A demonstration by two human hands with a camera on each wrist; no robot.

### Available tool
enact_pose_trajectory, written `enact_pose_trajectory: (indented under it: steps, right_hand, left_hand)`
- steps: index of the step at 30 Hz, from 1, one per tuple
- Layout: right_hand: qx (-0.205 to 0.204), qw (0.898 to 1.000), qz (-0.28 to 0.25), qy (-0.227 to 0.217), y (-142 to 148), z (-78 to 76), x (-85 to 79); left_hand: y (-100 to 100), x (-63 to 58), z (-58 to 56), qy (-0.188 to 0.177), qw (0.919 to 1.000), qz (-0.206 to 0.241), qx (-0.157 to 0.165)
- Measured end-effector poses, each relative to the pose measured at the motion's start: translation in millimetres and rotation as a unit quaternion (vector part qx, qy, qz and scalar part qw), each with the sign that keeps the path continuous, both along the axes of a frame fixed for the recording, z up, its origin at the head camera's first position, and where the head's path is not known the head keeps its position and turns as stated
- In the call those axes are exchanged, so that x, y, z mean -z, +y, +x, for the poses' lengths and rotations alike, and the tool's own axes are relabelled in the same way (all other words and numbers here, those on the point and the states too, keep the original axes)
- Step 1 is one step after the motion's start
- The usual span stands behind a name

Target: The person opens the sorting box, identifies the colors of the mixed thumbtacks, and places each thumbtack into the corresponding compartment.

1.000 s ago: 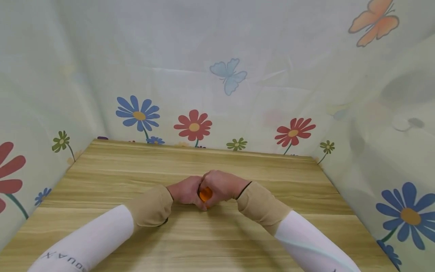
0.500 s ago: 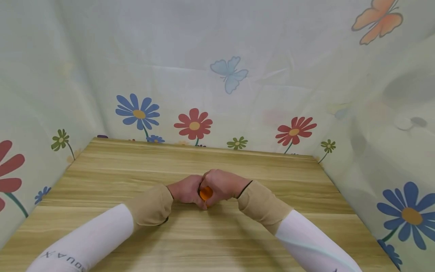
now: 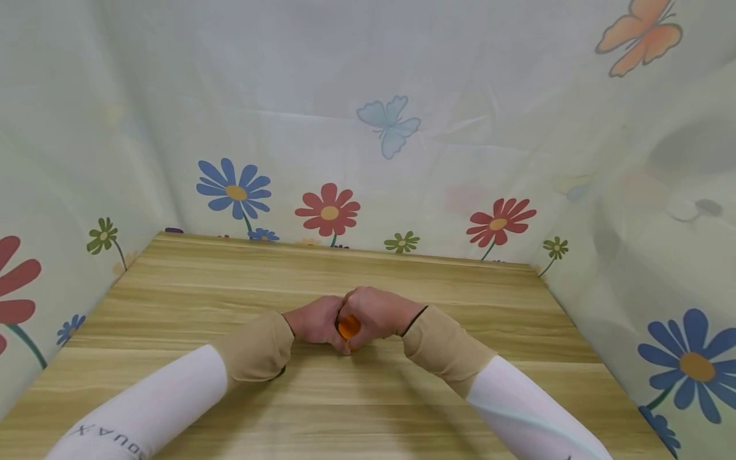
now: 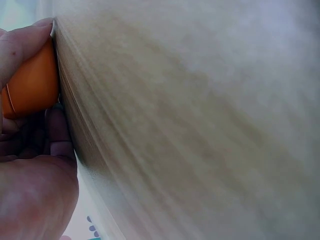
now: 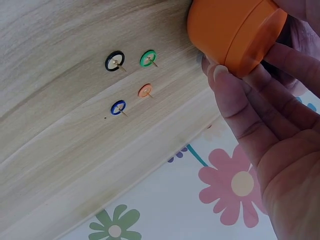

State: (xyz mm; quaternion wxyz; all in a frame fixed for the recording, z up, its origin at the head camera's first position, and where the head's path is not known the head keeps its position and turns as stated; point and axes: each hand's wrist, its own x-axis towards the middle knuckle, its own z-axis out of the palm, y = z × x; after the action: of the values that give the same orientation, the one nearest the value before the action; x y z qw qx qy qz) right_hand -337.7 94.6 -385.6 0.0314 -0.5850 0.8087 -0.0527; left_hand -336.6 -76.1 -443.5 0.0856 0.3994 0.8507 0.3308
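An orange rounded container (image 5: 217, 25) with a seam near one end sits low at the wooden table (image 3: 230, 268), mostly covered by both hands in the head view. My left hand (image 3: 315, 321) holds it from the left, thumb curled over it in the left wrist view. On the other side my right hand (image 3: 381, 313) grips it with bent fingers. Several small discs lie on the tabletop in the right wrist view, thin brass-coloured pins sticking up: a black-rimmed disc (image 5: 114, 61), a green one (image 5: 148, 58), a blue one (image 5: 118, 107) and an orange one (image 5: 144, 90).
A pale floral curtain (image 3: 276, 83) rises behind the table's far edge and along both sides. The small discs stand between my right hand and the far edge in the right wrist view; they do not show in the head view.
The head view shifts very slightly. Both hands keep the same place and hold around the orange container.
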Motion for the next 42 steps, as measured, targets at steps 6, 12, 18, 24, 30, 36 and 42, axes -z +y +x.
enact_pose_trajectory:
  steps: [6, 12, 18, 24, 30, 36, 42]
  right_hand:
    - [0.001, 1.000, 0.007, 0.001, -1.0, 0.6, -0.6]
    - [0.007, 1.000, 0.015, 0.001, -1.3, 1.1, -2.3]
    - [0.006, 1.000, 0.013, -0.002, -0.5, 1.0, -3.2]
    - [0.003, 1.000, 0.009, -0.005, -0.6, 0.4, -2.3]
    - [0.005, 1.000, 0.012, -0.010, -0.7, -0.4, -2.5]
    - [0.008, 1.000, 0.021, -0.015, -0.6, 0.0, -4.7]
    - [0.006, 1.000, 0.019, -0.019, -1.3, 0.9, -6.2]
  left_hand:
    - [-0.1, 0.7, -0.1, 0.000, 1.0000, 0.004, 0.005]
    - [0.0, 2.8, -2.2, -0.007, 1.0000, 0.001, -0.004]
    - [0.9, 2.7, -2.4, -0.015, 0.9998, -0.004, -0.010]
    - [1.2, 0.9, -1.7, -0.010, 0.9999, -0.010, -0.009]
    - [0.4, -0.2, -2.4, -0.006, 0.9999, -0.008, -0.009]
    - [0.7, 3.6, -6.0, -0.019, 0.9997, -0.007, -0.011]
    - [1.0, 4.3, -5.3, -0.014, 0.9998, -0.003, -0.010]
